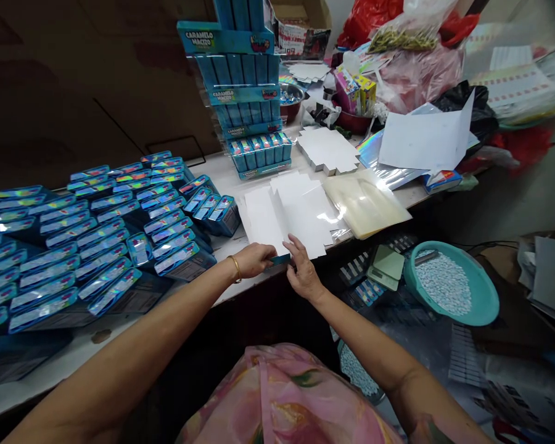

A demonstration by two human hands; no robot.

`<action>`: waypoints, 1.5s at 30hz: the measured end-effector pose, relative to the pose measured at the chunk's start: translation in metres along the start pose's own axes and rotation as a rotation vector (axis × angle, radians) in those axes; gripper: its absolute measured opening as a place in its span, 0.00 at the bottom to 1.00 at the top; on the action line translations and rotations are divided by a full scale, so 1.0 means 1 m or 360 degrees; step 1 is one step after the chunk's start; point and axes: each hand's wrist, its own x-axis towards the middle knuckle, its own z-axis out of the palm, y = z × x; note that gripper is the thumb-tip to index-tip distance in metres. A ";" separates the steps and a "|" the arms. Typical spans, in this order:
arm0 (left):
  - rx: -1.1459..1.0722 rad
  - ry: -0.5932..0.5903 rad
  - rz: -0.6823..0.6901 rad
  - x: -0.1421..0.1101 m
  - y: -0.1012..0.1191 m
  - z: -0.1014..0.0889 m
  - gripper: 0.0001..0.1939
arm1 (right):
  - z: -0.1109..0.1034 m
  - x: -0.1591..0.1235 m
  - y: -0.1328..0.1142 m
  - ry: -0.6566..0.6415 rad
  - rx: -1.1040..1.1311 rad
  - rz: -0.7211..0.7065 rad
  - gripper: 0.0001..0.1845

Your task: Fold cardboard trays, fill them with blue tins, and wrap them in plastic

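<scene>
At the table's front edge, my left hand (255, 260) is closed on the near edge of a white cardboard box blank (263, 213), where a narrow blue printed flap (280, 260) is turned up. My right hand (304, 271) grips the other end of that flap, its thumb low and its fingers bent over the white side. A crease runs up the card from between my hands. Beside it on the right lie more flat white blanks (305, 209), partly under the held one. A stack of clear plastic sheets (365, 200) comes after them.
Many filled blue boxes (166, 228) stand in rows at left. A tall stack of blue display boxes (254, 117) rises at the back. Another pile of white blanks (328, 148) lies beyond. Below the table at right stands a teal basin (488, 296) of small white pieces.
</scene>
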 end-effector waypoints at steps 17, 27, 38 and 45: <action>-0.0209 -0.0182 -0.0227 0.003 0.003 -0.003 0.16 | 0.005 0.011 -0.012 -0.0029 -0.0167 0.0319 0.21; 0.0111 0.0033 -0.0115 0.001 -0.004 0.008 0.22 | 0.008 0.016 -0.016 0.0063 -0.0145 0.0449 0.23; 0.0968 0.0635 -0.0137 -0.022 0.030 0.040 0.15 | 0.014 0.026 -0.021 0.0034 -0.0255 0.0630 0.21; 0.0813 0.0407 -0.0346 -0.006 0.036 0.054 0.15 | 0.003 0.021 -0.006 0.0090 0.0091 0.0481 0.26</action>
